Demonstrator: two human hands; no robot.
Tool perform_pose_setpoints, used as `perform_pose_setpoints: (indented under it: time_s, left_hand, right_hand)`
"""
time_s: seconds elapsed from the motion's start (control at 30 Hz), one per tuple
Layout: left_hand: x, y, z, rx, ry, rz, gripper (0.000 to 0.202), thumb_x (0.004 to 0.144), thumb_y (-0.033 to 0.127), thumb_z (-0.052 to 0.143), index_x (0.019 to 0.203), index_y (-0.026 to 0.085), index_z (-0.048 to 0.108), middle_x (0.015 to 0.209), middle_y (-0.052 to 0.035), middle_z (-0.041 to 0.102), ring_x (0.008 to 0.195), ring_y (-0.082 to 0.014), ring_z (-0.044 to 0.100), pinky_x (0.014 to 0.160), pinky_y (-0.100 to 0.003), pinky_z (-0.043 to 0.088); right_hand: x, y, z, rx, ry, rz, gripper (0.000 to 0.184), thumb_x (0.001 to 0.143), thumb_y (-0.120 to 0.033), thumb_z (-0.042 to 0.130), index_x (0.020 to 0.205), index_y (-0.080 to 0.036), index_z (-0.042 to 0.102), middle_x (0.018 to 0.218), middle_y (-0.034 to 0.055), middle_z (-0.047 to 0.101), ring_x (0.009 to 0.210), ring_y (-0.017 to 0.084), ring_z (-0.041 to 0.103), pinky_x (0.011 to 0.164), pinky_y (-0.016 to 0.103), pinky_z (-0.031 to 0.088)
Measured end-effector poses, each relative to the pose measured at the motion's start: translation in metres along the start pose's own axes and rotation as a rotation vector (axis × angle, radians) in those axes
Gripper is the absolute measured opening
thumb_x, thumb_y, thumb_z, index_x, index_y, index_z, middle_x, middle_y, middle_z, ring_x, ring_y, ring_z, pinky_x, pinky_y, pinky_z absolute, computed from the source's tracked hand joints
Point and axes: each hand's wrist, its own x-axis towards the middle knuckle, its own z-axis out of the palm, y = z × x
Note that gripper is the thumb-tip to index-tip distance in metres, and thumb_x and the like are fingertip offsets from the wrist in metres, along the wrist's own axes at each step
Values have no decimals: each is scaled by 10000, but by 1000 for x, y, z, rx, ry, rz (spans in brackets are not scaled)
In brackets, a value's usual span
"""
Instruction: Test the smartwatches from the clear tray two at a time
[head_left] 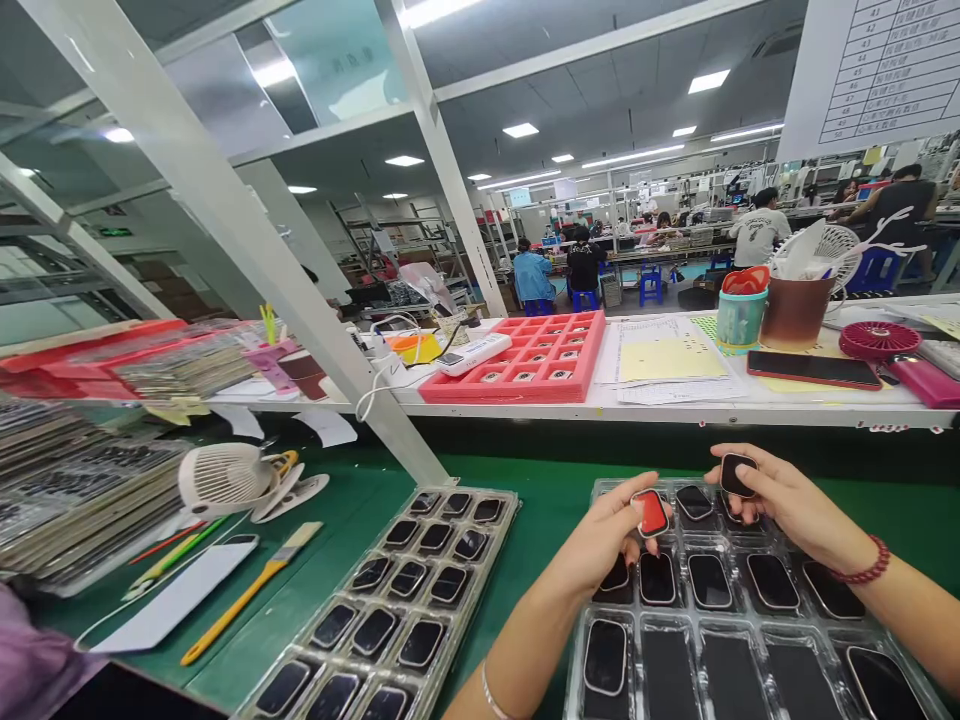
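Fingers of your left hand are pinched on a red-rimmed screen, held just above the far rows of the right tray. Your right hand has its fingertips closed around a dark screen, lifted over the tray's far edge, near the red one. Below both hands, black panels fill the pockets. Further left on the green table sits a second tray, also full, and a yellow brush lies beyond it.
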Motion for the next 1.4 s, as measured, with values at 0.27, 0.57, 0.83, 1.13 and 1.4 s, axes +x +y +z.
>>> perform_pose_setpoints:
  time_s: [0.27,0.57,0.83,1.13,1.4]
  left_hand:
    - [21,21,8,-29,-147,96,430,763,209,592,1185,176,517,1159,-121,626,718,-117,626,489,-188,379]
    - [28,5,13,34,-212,41,444,759,177,617,1196,175,534,946,-60,634,773,-139,626,567,-215,392]
    - [30,2,13,149,-142,46,517,707,49,547,1206,178,513,995,-49,635,792,-128,610,708,-269,420]
    - [29,1,16,186,-123,80,461,691,32,517,1129,171,542,982,-44,647,766,-127,610,764,-291,443]
    - [26,0,17,233,-164,109,432,711,47,479,1125,149,549,1004,-63,656,758,-124,603,725,-278,447]
  right_hand:
    - [-20,-4,-7,516,-227,164,536,824,-379,712,1328,-313,542,1106,62,655,693,141,614,653,302,564]
    - [-20,14,-10,436,-250,136,464,864,-406,671,1300,-317,540,1054,51,658,755,156,659,639,270,555]
    - [-10,15,1,335,-188,134,467,856,-277,605,1306,-251,483,958,38,670,833,173,634,775,350,535]
    - [-8,17,6,197,-115,48,491,776,-167,552,1259,-229,486,1121,66,623,740,143,627,654,313,521]
    - [-8,15,7,126,-56,-9,243,886,-329,499,1048,-177,597,942,71,700,549,105,583,524,261,457]
